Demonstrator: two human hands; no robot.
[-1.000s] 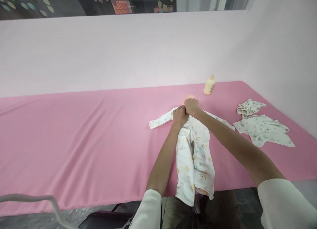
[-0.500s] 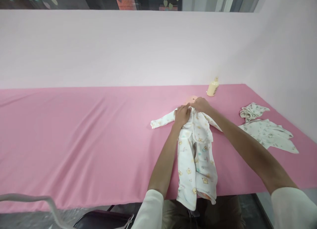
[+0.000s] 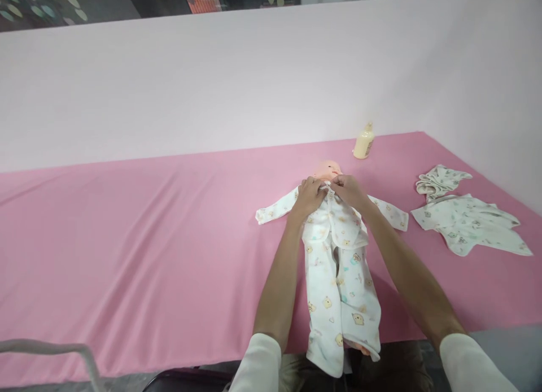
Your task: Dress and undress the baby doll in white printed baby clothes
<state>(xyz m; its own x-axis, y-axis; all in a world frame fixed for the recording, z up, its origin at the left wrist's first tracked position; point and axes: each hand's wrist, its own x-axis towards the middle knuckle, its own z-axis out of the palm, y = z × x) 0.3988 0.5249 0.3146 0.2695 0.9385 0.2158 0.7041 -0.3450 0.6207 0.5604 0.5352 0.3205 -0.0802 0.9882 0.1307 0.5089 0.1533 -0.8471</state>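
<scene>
A baby doll lies on its back on the pink-covered table, its head toward the wall. It wears a white printed baby jacket and matching trousers, whose legs hang over the near edge. The sleeves are spread out to both sides. At the jacket's neck, my left hand has its fingers closed on the collar edge. Facing it, my right hand pinches the other side of the collar, just below the doll's chin. Something thin and white shows between the fingertips. The doll's arms are hidden.
A pale yellow pump bottle stands near the wall, behind the doll. To the right lie a bunched printed cloth and a spread white printed garment. A grey cable or tube curves through the lower left.
My right hand has come down from beside the doll's head to the collar, close to my left hand. More of the doll's head and the right sleeve shows. The camera view has tilted slightly.
</scene>
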